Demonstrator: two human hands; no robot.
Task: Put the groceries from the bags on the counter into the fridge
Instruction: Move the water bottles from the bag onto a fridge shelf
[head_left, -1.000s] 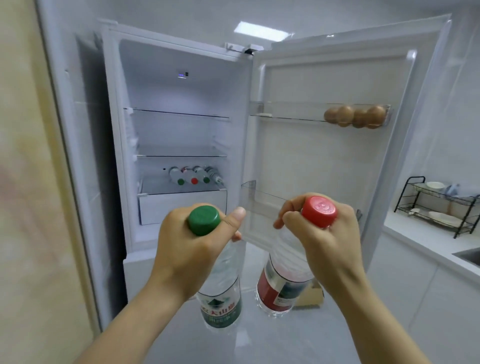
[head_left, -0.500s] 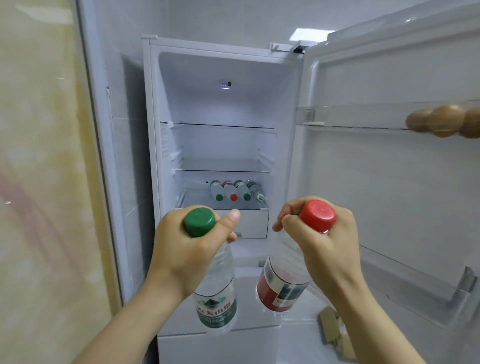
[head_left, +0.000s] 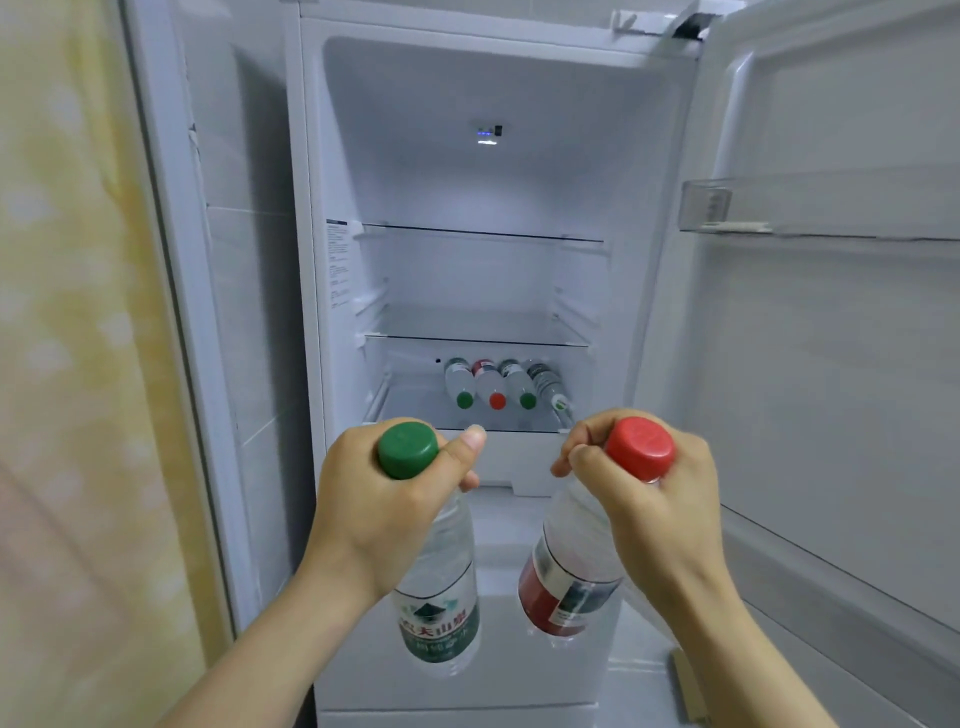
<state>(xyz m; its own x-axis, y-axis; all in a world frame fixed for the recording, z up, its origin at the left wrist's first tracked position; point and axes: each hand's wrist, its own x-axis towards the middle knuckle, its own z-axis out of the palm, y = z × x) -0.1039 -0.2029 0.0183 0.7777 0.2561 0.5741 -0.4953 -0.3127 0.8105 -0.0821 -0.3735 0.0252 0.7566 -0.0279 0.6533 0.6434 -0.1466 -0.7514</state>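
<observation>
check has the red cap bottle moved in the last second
Yes: the red-capped bottle moved left and nearer the fridge, from before the door to before the drawer.

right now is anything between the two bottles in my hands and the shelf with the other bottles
Nothing visible does. The fridge door is open, and the bottom shelf has bare room left of the four bottles lying there.

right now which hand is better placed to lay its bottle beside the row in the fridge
Likely left: the left hand, holding the green-capped bottle, faces the bare shelf left of the row of bottles.
</observation>
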